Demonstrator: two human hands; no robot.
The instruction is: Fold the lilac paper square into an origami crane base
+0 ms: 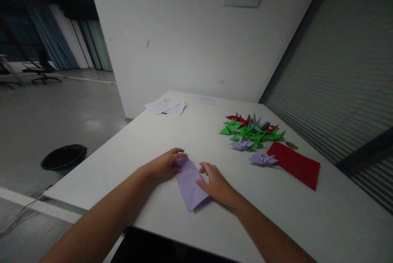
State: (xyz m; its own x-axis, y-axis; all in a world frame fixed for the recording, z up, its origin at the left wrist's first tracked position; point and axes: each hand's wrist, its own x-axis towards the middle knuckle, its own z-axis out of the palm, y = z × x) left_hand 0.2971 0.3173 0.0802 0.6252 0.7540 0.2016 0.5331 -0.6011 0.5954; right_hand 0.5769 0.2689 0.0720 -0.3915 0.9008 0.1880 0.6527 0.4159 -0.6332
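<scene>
2 hands press flat on a folded lilac paper (190,183) lying on the white table (172,140): the left hand (164,164) on its far left edge, the right hand (216,184) on its right edge, fingers spread, gripping nothing. Right of the paper lie a red sheet (296,164) and, beyond it, a pile of folded cranes (250,131); far beyond the paper, white papers (167,106).
</scene>
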